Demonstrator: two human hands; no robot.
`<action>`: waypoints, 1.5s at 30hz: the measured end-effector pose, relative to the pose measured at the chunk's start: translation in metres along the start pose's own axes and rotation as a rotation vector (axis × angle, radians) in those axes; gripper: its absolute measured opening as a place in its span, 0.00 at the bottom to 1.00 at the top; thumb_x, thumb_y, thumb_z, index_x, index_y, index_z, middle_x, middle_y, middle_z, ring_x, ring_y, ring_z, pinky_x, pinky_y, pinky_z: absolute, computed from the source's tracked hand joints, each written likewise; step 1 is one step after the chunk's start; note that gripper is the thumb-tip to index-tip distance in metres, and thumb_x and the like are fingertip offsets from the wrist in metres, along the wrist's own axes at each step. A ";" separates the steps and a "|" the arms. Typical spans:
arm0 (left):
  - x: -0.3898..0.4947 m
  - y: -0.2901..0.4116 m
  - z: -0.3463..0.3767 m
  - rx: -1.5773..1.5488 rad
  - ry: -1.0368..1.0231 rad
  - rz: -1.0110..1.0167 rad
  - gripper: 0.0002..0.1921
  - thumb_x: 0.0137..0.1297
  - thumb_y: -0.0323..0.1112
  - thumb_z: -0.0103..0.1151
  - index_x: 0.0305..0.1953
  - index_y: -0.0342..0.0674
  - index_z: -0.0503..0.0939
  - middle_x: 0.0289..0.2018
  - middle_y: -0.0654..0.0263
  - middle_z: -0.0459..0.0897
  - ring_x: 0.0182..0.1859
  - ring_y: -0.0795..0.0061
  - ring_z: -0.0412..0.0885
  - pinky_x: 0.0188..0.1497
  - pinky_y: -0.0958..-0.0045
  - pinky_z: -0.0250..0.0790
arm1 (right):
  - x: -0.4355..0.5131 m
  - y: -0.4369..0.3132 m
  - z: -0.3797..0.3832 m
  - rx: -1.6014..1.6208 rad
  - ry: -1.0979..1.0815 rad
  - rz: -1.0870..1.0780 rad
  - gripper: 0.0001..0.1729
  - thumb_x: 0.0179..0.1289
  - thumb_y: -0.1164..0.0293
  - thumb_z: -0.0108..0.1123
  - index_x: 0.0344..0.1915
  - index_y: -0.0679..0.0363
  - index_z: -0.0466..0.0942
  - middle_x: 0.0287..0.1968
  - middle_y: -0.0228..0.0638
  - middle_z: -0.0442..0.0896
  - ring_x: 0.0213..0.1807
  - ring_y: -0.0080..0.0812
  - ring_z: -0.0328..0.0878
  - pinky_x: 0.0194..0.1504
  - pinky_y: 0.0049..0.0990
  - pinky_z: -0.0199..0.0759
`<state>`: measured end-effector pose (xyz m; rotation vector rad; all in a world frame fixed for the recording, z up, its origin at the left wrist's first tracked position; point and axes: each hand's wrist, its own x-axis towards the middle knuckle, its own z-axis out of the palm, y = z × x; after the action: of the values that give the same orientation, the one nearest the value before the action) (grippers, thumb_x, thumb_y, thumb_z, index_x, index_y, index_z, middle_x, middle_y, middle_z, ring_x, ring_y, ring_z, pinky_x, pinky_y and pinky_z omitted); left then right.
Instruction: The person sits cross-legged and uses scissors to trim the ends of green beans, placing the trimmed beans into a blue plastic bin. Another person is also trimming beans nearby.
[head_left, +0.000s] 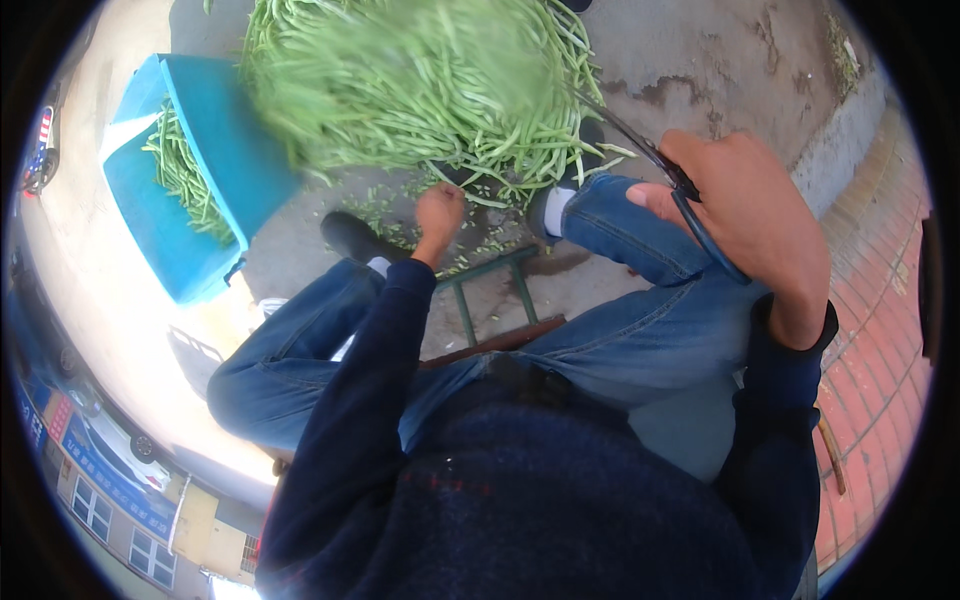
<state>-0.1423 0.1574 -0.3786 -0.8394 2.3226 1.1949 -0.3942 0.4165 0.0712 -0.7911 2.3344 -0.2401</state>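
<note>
A large heap of green beans (450, 97) lies on the ground before me, blurred in places. In my right hand (742, 195) is a pair of scissors (664, 161) with dark handles, the blades pointing up and left over the heap's right edge. My left hand (440, 214) is at the heap's near edge, its fingers curled close to the bean ends; whether it holds a bean cannot be told. Cut bean tips (382, 214) are scattered on the concrete around it. To the left, a blue plastic bin (214, 127) has green beans (184, 172) inside.
Below my left hand is a green metal frame (461, 307) between my legs. My shoes stand near the heap. A raised concrete kerb (840, 150) and red paving (870, 360) run along the right. Parked vehicles and a building are at the lower left.
</note>
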 end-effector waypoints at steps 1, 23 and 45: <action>0.001 0.017 0.005 0.069 0.071 0.151 0.14 0.72 0.40 0.71 0.35 0.33 0.90 0.27 0.61 0.91 0.27 0.74 0.90 0.28 0.72 0.80 | 0.001 -0.001 -0.002 0.003 0.002 0.017 0.32 0.74 0.43 0.69 0.37 0.66 0.80 0.29 0.58 0.80 0.35 0.67 0.80 0.38 0.52 0.73; -0.012 0.050 0.030 -0.065 0.066 0.000 0.15 0.69 0.38 0.74 0.50 0.37 0.85 0.36 0.54 0.94 0.40 0.54 0.93 0.48 0.55 0.83 | 0.003 -0.015 -0.007 0.013 0.010 0.029 0.36 0.75 0.35 0.64 0.36 0.62 0.77 0.25 0.52 0.80 0.30 0.61 0.81 0.33 0.50 0.71; -0.071 -0.033 0.000 -0.115 -0.108 -0.139 0.17 0.70 0.45 0.64 0.44 0.35 0.87 0.37 0.44 0.90 0.43 0.34 0.87 0.49 0.46 0.78 | 0.001 -0.015 -0.014 0.012 0.057 -0.030 0.35 0.75 0.37 0.64 0.40 0.63 0.81 0.29 0.54 0.82 0.34 0.65 0.81 0.37 0.54 0.71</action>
<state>-0.0672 0.1654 -0.3564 -0.9354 2.0911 1.2898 -0.3967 0.4033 0.0863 -0.8235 2.3740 -0.2929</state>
